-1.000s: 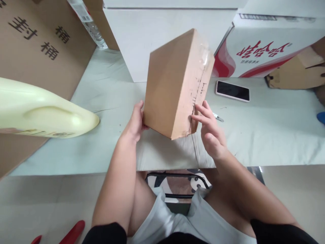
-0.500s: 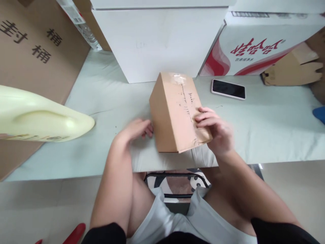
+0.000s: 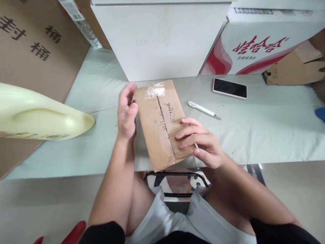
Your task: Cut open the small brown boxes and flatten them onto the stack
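A brown cardboard box [image 3: 159, 125] stands at the table's front edge, its top turned toward me. Clear tape lies over the far end of its top seam, and the cardboard along the seam is scuffed and torn. At the box's far left corner, my left hand [image 3: 127, 113] grips the edge with bent fingers and thumb. My right hand [image 3: 200, 140] holds the near right edge, its fingers over the top and its thumb at the side. A white craft knife [image 3: 204, 110] with a small metal blade rests on the cloth to the right of the box.
Behind the box stands a large white carton [image 3: 162, 44]. A red-and-white carton [image 3: 256, 47] is beside it, with a phone [image 3: 230, 88] in front. On the left are a pale yellow rounded object [image 3: 45, 113], a big brown carton [image 3: 33, 74] and a clear bottle [image 3: 88, 32].
The box has turned and shifted left and nearer, showing more of its top. My left hand has gone up to its far left corner. The craft knife has come into view.
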### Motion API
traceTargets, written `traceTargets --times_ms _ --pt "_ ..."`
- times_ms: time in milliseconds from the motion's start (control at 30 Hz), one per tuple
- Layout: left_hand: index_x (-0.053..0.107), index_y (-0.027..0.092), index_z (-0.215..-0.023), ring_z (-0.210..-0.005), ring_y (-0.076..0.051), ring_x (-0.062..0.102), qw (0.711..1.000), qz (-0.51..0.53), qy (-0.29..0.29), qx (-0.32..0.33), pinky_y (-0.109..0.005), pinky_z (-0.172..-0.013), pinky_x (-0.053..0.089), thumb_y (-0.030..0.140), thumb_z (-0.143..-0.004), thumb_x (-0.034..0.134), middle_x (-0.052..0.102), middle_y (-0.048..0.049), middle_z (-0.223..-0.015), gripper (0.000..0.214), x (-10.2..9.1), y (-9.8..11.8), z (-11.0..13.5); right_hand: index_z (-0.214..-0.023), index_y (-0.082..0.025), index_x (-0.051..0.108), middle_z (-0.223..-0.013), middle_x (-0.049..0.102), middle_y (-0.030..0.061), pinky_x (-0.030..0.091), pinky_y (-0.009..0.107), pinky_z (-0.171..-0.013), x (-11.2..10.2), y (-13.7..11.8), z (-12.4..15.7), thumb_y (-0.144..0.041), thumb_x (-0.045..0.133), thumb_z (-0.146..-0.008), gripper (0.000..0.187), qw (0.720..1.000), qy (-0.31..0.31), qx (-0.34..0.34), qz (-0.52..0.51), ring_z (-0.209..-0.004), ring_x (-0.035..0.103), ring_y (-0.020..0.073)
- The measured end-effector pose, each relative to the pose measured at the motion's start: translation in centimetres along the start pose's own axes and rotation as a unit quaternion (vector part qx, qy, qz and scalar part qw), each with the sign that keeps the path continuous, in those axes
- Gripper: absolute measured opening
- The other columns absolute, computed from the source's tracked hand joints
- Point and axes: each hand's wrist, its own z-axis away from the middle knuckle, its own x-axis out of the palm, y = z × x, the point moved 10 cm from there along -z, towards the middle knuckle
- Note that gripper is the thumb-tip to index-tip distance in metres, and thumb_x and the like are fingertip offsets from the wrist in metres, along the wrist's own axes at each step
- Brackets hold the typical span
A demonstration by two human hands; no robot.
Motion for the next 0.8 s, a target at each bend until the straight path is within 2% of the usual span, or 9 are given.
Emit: traceTargets --times_ms 100,167,233,300,367,567,633,700,800 --pt "0.062 0.034 -0.131 -0.117 -0.032 0.07 1.0 -0.004 0.003 -0.005 -0.047 -0.102 0.059 0.078 -0.082 0.071 0.07 -0.0078 -0.127 0.066 0.3 0.6 0.4 -0.094 -0.031 0.079 -0.105 0.084 0.0035 0.055 0.054 -0.115 0.2 -0.2 0.1 -0.045 0.056 -0.103 0.029 1.0 -0.007 0.011 -0.018 -0.116 0.073 0.0275" --pt "0.064 0.033 -0.127 -0.095 -0.026 0.069 1.0 -0.002 -0.004 -0.01 -0.043 -0.085 0.061 0.066 -0.083 0.075 0.071 -0.0058 -0.111 0.056 0.6 0.8 0.6 -0.091 -0.031 0.078 -0.102 0.084 0.0029 0.057 0.053 -0.111 0.1 -0.2 0.1 -0.042 0.055 -0.103 0.028 1.0 0.004 0.016 -0.017 -0.115 0.073 0.0277" --pt "0.063 0.034 -0.124 -0.081 -0.022 0.063 1.0 0.02 -0.012 -0.015 -0.039 -0.073 0.058 0.055 -0.084 0.074 0.068 -0.0044 -0.102 0.047 0.9 1.0 0.7 -0.088 -0.031 0.077 -0.1 0.084 0.0024 0.058 0.052 -0.11 0.0 -0.3 0.1 -0.04 0.056 -0.103 0.027 1.0 0.015 0.011 -0.01 -0.109 0.074 0.0264" --pt "0.062 0.033 -0.123 -0.079 -0.022 0.059 0.999 0.031 -0.014 -0.02 -0.038 -0.072 0.055 0.047 -0.082 0.071 0.066 -0.0048 -0.1 0.044 1.0 1.0 0.7 -0.087 -0.03 0.075 -0.099 0.084 0.002 0.058 0.051 -0.109 0.1 -0.3 0.0 -0.038 0.056 -0.103 0.026 1.0 0.021 0.004 -0.003 -0.104 0.075 0.0256" --pt "0.06 0.033 -0.123 -0.083 -0.024 0.06 0.999 0.023 -0.012 -0.032 -0.042 -0.078 0.056 0.045 -0.08 0.069 0.065 -0.0062 -0.102 0.045 0.9 0.8 0.7 -0.087 -0.031 0.075 -0.098 0.084 0.0021 0.059 0.052 -0.108 0.1 -0.4 0.0 -0.037 0.055 -0.102 0.026 1.0 0.02 0.002 0.002 -0.102 0.075 0.026" --pt "0.058 0.031 -0.124 -0.088 -0.026 0.063 0.998 0.033 -0.018 -0.042 -0.044 -0.084 0.056 0.051 -0.08 0.071 0.063 -0.0074 -0.107 0.05 1.0 0.3 0.7 -0.088 -0.031 0.075 -0.099 0.083 0.0036 0.058 0.053 -0.107 -0.1 -0.5 0.2 -0.041 0.056 -0.102 0.026 0.999 0.034 0.007 -0.004 -0.102 0.074 0.027" --pt "0.059 0.031 -0.123 -0.09 -0.026 0.062 0.998 0.038 -0.017 -0.045 -0.043 -0.083 0.056 0.054 -0.081 0.072 0.063 -0.008 -0.113 0.05 1.0 0.1 0.7 -0.087 -0.031 0.075 -0.098 0.081 0.0046 0.058 0.055 -0.106 -1.5 0.6 0.6 -0.043 0.055 -0.102 0.028 0.995 0.089 0.039 0.024 -0.102 0.074 0.0285" --pt "0.059 0.031 -0.122 -0.091 -0.026 0.061 0.998 0.038 -0.017 -0.046 -0.042 -0.082 0.055 0.056 -0.08 0.072 0.063 -0.0084 -0.115 0.05 1.0 0.1 0.8 -0.087 -0.03 0.073 -0.096 0.078 0.0058 0.058 0.053 -0.101 -3.8 3.1 1.5 -0.042 0.057 -0.1 0.024 0.975 0.163 0.114 0.096 -0.1 0.072 0.029" --pt "0.059 0.031 -0.121 -0.089 -0.026 0.06 0.998 0.032 -0.017 -0.048 -0.04 -0.079 0.055 0.056 -0.079 0.072 0.064 -0.0089 -0.116 0.05 1.0 0.1 0.7 -0.092 -0.027 0.071 -0.095 0.075 0.009 0.056 0.052 -0.092 -7.3 8.0 3.6 -0.039 0.06 -0.091 0.016 0.906 0.205 0.257 0.266 -0.095 0.068 0.0308"
